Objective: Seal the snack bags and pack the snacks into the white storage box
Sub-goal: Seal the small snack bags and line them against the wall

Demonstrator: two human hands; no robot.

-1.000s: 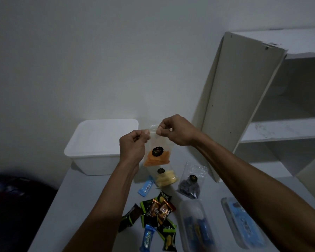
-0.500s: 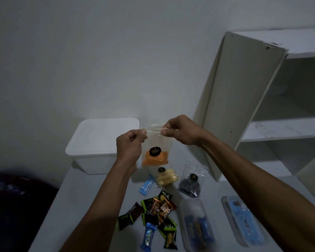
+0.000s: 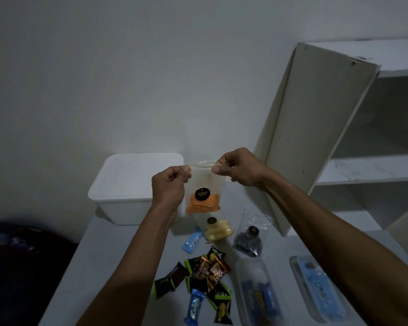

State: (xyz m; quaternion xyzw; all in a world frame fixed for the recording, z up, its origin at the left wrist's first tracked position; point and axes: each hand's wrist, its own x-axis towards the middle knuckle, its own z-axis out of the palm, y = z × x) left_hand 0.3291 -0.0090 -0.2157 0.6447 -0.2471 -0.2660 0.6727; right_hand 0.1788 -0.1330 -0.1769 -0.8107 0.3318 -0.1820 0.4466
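Observation:
I hold a clear zip bag of orange chips (image 3: 203,196) upright above the table. My left hand (image 3: 169,189) pinches its top left corner and my right hand (image 3: 238,167) pinches its top right end, the strip stretched between them. Behind my left hand stands the white storage box (image 3: 127,184) with its lid on. A clear bag of pale yellow snacks (image 3: 217,230) and a clear bag of dark snacks (image 3: 250,238) lie on the table below.
Several small wrapped candies (image 3: 207,276) and a blue bar (image 3: 192,242) lie in front. Two clear plastic containers (image 3: 257,295) (image 3: 316,288) sit at the right. A white open shelf unit (image 3: 339,137) stands right. Dark bedding (image 3: 17,255) is left of the table.
My hands have moved apart along the bag's top strip, the right hand sliding right and the left hand shifting left. The bag has come up slightly.

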